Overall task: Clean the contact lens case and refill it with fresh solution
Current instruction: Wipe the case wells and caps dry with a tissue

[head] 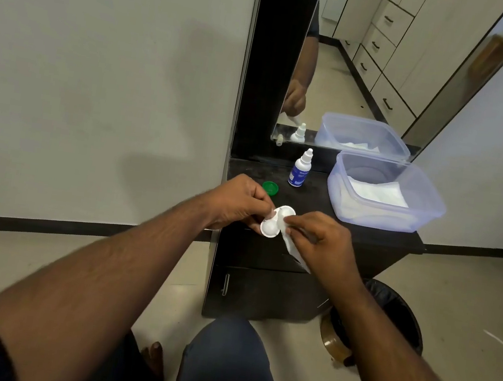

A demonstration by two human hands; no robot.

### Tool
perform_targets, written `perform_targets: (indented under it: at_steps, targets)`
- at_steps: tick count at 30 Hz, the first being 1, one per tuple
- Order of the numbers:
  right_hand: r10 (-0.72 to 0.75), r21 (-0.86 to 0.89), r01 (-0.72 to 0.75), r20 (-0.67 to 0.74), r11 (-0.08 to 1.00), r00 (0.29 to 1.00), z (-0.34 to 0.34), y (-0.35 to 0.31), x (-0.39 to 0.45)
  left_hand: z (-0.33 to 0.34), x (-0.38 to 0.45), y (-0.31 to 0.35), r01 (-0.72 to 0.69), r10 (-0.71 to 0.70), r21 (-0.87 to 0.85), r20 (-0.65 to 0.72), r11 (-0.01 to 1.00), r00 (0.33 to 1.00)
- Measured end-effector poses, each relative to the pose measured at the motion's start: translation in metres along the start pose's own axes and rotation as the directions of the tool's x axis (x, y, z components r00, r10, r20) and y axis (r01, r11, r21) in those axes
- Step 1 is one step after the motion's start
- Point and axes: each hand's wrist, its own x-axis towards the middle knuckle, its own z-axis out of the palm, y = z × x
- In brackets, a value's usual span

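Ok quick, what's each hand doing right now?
Left hand: holding the white lens case.
Right hand: pinching a white tissue against the case.

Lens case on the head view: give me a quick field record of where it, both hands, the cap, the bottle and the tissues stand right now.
lens case: white, both wells uncapped, held above the black cabinet top
left hand: grips the case
right hand: pinches a white tissue against the case's far well
green cap: off, lying on the cabinet top
solution bottle: upright, untouched, behind the case
plastic tub: open, tissues inside
bin: on the floor, right of the cabinet
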Motion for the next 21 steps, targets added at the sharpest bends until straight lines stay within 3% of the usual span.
perform_targets:
  at_steps: [6, 13, 16, 21]
  targets:
    - [-0.161, -0.329, 0.19, 0.114, 0.925, 0.98, 0.008, -0.009, -0.004, 0.0, -0.002, 0.0, -0.037, 0.037, 0.028, -0.006, 0.999, 0.999]
    - [-0.183, -0.438, 0.267, 0.225, 0.858, 0.957, 0.007, -0.016, 0.002, -0.002, 0.0, 0.001, -0.026, 0.02, 0.107, 0.057, 0.994, 0.998]
    - [-0.133, -0.433, 0.209, 0.199, 0.877, 0.971, 0.01, -0.018, -0.003, -0.003, 0.0, 0.0, -0.022, 0.02, 0.054, 0.039, 0.998, 0.999]
    - [0.043, -0.19, -0.041, 0.01, 0.981, 0.999, 0.019, -0.02, -0.003, -0.003, 0.0, -0.001, -0.021, 0.021, 0.012, 0.041, 1.0, 0.999]
